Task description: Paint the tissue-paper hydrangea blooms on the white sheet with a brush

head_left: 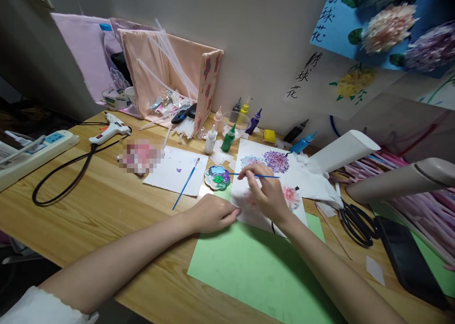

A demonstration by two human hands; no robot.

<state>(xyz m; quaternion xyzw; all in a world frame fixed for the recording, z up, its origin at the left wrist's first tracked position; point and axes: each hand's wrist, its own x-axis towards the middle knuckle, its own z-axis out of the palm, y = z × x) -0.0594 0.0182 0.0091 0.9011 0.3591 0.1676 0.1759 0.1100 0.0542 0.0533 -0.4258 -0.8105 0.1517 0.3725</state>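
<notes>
My right hand (265, 193) pinches a thin blue paintbrush (266, 175) above the white painting paper (256, 146). The brush points left, one end close to the flower-shaped paint palette (209, 184), which holds green, purple and light blue paint. Purple, pale blue and pink flower heads are on the paper, partly covered by my right hand. My left hand (213, 213) lies with curled fingers at the paper's left edge; nothing shows in it. A second blue paintbrush (186, 184) rests across a white sheet (170, 172) with a purple smudge.
Green paper (249, 272) lies beneath the painting. Behind the palette stand white (210, 141) and green (228, 139) paint bottles. A glue gun (110, 129) and power strip (39, 156) are left; a tissue roll (344, 151), scissors (359, 224) and black phone (408, 257) are right.
</notes>
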